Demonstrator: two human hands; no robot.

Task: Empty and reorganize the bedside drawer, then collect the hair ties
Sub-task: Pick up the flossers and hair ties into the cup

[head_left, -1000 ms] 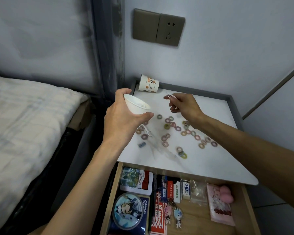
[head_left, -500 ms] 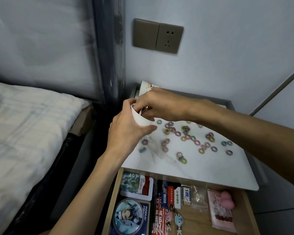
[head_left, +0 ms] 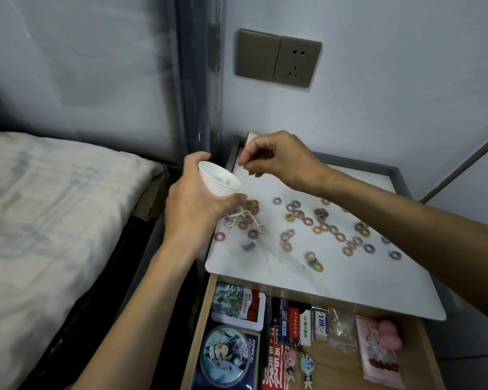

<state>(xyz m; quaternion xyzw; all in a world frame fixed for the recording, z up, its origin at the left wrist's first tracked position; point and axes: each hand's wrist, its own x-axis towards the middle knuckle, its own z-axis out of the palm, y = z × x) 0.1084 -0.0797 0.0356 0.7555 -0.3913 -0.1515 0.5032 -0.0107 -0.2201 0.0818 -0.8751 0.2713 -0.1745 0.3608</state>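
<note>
My left hand (head_left: 193,205) grips a small white cup (head_left: 219,178), held tilted above the left edge of the white nightstand top (head_left: 350,280). Something pale lies inside the cup. My right hand (head_left: 279,157) hovers just behind the cup with its fingers curled and fingertips pinched together; I see nothing between them. Several small pastel hair ties (head_left: 321,218) lie scattered across the top. Some white floss picks (head_left: 244,220) lie among the ties under my left hand. The drawer (head_left: 335,364) below stands open.
The drawer holds a tin, a round anime case (head_left: 226,356), red packets, keychain figures, a small bag and a pink pouch (head_left: 378,353). A bed (head_left: 54,220) lies close on the left. A wall socket (head_left: 278,61) sits above the nightstand.
My right hand carried a white pick from the tabletop to the cup, reached into it, and has now lifted out and back. The left hand kept holding the cup.
</note>
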